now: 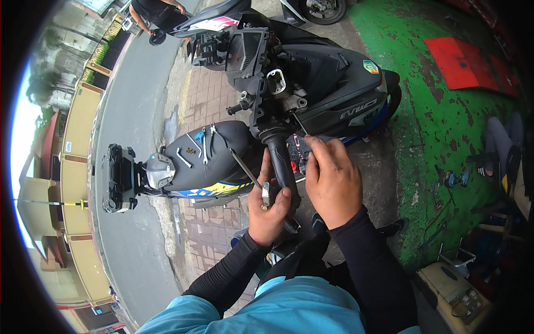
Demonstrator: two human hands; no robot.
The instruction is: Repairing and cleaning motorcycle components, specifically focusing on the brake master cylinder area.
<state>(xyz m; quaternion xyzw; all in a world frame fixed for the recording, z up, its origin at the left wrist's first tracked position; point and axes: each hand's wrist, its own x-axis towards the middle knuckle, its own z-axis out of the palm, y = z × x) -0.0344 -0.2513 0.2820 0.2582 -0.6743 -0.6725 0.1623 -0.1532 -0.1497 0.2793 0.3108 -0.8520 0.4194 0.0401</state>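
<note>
My left hand (268, 214) is closed beside the black handlebar grip (286, 170) of a dark scooter (328, 83). A slim metal rod (245, 167) sticks up and to the left from its fingers. A small silver metal piece (266, 193) lies against the thumb and fingers; its exact kind is unclear. To the right, my right hand (335, 181) pinches a thin dark rod (299, 123) whose far end reaches the metal part (293, 102) under the uncovered handlebar. The rod's handle, if any, is hidden in the fingers.
Wrenches (204, 151), pliers (212, 131) and small brass-coloured bits (191, 151) lie on the scooter's seat (222, 147). A red panel (459, 65) rests on the green floor (411, 128). A beige machine (453, 289) stands at lower right. Another person (158, 14) is by the road.
</note>
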